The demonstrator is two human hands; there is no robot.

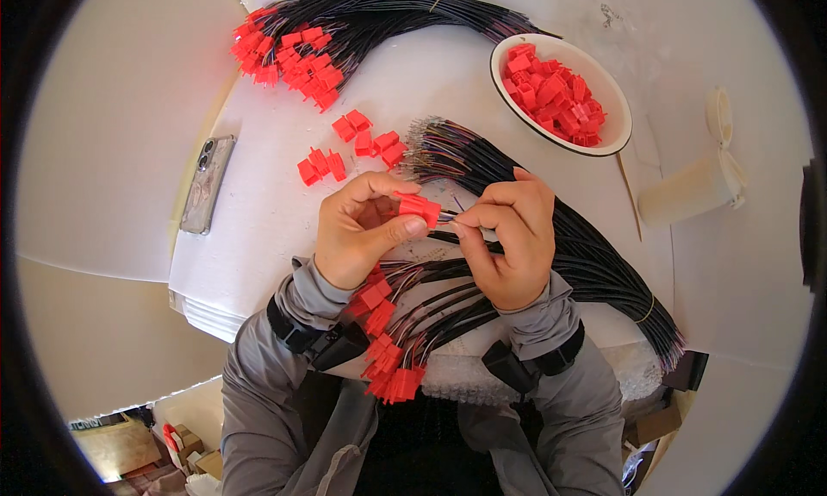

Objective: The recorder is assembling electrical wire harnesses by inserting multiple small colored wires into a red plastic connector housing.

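Between thumb and fingers, my left hand [357,224] pinches a red plastic connector housing [419,208]. My right hand [512,237] is closed on thin wires [448,216] at the end of a cable, right at the housing's open side; how deep the wire ends sit cannot be seen. Behind and beneath my right hand lies a thick bundle of black cables [594,246] with bare wire ends [435,151] fanned out at its upper left. Below my hands are cables with red housings [379,306] on their ends.
Loose red housings [362,138] lie beyond my left hand. A white bowl [613,108] of red housings stands at the far right, near a thin stick [629,194] and a whitish lidded container [689,186]. A finished-looking cable bundle [388,18] lies at the back; a phone [207,186] lies left.
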